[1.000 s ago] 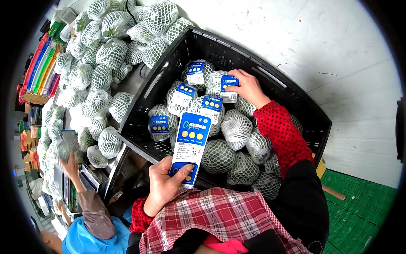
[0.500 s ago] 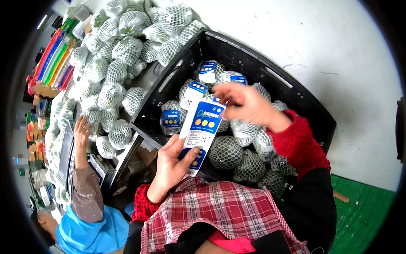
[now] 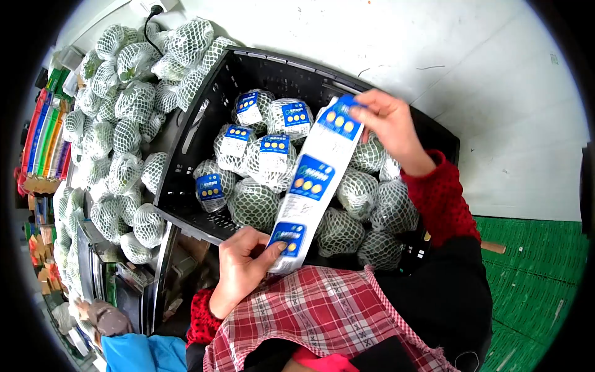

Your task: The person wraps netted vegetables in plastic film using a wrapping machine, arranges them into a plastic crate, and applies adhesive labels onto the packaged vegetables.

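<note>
A strip of white labels with blue panels and orange dots (image 3: pixel 314 178) stretches between my two hands. My left hand (image 3: pixel 243 260) pinches its lower end under the thumb, close to the checked apron (image 3: pixel 310 297). Its upper end is gripped by the fingers of my right hand (image 3: pixel 390 127), above the black crate (image 3: pixel 187 149). Inside the crate lie round green produce pieces in white foam nets (image 3: pixel 253 203). Several at the left carry the same blue-and-white label (image 3: pixel 274 149); those at the right show plain netting. The strip hides part of the crate's middle.
A heap of more netted produce (image 3: pixel 127 136) lies left of the crate. Stacked coloured trays (image 3: pixel 43 139) stand farther left. A co-worker's blue garment (image 3: pixel 142 352) shows at lower left. Green slatted flooring (image 3: pixel 527 279) lies at right, beside a white surface (image 3: pixel 508 124).
My right hand, blurred near the strip before, now grips its upper end and has drawn a longer length up and right. The view has shifted; the co-worker's arm at left has moved down.
</note>
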The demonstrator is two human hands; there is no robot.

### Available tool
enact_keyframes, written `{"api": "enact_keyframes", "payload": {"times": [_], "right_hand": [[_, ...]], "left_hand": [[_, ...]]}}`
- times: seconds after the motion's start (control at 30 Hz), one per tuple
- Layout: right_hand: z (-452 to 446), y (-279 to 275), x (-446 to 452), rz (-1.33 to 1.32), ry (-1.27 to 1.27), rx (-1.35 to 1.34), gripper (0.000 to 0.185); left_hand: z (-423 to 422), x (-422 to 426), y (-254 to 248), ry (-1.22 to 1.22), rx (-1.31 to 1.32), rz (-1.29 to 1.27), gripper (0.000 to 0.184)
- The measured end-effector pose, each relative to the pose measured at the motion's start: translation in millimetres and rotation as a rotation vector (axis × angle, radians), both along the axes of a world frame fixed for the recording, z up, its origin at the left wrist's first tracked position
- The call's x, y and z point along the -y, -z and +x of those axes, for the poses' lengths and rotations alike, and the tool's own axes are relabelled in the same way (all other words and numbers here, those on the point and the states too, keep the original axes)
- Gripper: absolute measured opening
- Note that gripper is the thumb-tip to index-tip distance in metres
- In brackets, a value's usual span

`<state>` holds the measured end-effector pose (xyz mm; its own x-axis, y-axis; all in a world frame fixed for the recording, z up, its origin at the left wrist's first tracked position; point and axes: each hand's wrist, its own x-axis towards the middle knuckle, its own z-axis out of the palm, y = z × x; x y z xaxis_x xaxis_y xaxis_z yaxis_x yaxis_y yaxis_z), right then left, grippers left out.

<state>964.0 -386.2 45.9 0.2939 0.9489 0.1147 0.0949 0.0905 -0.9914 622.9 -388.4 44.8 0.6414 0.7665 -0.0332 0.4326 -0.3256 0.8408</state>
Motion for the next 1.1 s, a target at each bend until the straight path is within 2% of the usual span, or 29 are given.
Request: {"api": "enact_keyframes", "payload": {"times": [0.07, 0.13, 0.2, 0.23, 0.27, 0.33, 0.37, 0.4, 0.43, 0.47, 0.53, 0.6, 0.67, 0.7, 0.73, 0.8, 0.87, 0.9, 0.93, 1.0, 1.07, 1.1], "right_hand": [[-25, 4, 12, -0.105, -0.135, -0.06, 0.013], [-53, 1, 18, -0.107, -0.21, -0.068, 0.017], [-73, -8, 21, -0.103, -0.247, -0.182, 0.017], [-77, -11, 22, -0.098, -0.284, -0.063, 0.016], [-82, -10, 20, 0.136, -0.349, 0.142, 0.015], [-88, -8, 26, 0.265, -0.381, 0.248, 0.015], [-81, -9, 27, 0.257, -0.374, 0.247, 0.016], [-61, -16, 27, 0.199, -0.229, 0.166, 0.018], [-38, -21, 20, 0.104, -0.005, 0.01, 0.016], [-3, -15, 11, 0.101, 0.125, 0.035, 0.015], [49, 31, -1, -0.051, 0.141, 0.115, 0.017], [51, 72, -1, -0.345, 0.066, 0.212, 0.021], [54, 131, -8, -0.182, -0.038, 0.141, 0.025], [51, 140, -13, -0.258, -0.042, 0.207, 0.027], [50, 144, -14, -0.341, 0.001, 0.388, 0.032], [54, 157, -20, -0.315, 0.022, 0.469, 0.043], [36, 124, -9, -0.221, 0.228, 1.064, 0.058], [35, 121, -6, -0.21, 0.21, 1.12, 0.069], [34, 127, -8, -0.205, 0.212, 1.119, 0.069], [28, 144, -8, -0.029, -0.048, 1.163, 0.071], [18, 148, -8, -0.084, -0.009, 1.081, 0.069], [18, 145, -7, -0.101, -0.01, 1.144, 0.068]], "left_hand": [[6, -17, -2, 0.124, 0.163, 0.152, 0.024], [16, -27, -16, 0.086, 0.17, 0.149, 0.032], [22, -36, -10, 0.073, 0.197, 0.121, 0.035], [28, -37, -3, 0.083, 0.309, -0.005, 0.036], [35, -34, -7, 0.116, 0.406, -0.079, 0.034], [37, -30, -9, 0.14, 0.374, -0.313, 0.032], [40, -20, -17, 0.05, 0.384, -0.475, 0.025], [34, -20, -18, 0.055, 0.154, -0.384, 0.021], [28, -17, -24, 0.056, 0.105, -0.411, 0.019], [22, -14, -28, 0.056, 0.051, -0.431, 0.017], [8, -9, -12, 0.046, 0.161, -0.483, 0.019], [10, -10, -14, 0.038, 0.216, -0.508, 0.02], [12, -11, -13, 0.013, 0.207, -0.498, 0.022], [13, -9, -13, 0.012, 0.204, -0.499, 0.022], [13, -7, -12, -0.016, 0.217, -0.504, 0.022], [13, -7, -11, -0.065, 0.253, -0.503, 0.021], [9, -9, -8, -0.056, 0.242, -0.434, 0.022], [8, -8, -7, -0.073, 0.256, -0.387, 0.022], [9, -9, -6, -0.087, 0.276, -0.336, 0.022], [10, -9, -4, -0.061, 0.271, -0.282, 0.022], [14, -7, -7, -0.059, 0.293, -0.285, 0.021], [15, -7, -10, -0.065, 0.263, -0.331, 0.021]]}}
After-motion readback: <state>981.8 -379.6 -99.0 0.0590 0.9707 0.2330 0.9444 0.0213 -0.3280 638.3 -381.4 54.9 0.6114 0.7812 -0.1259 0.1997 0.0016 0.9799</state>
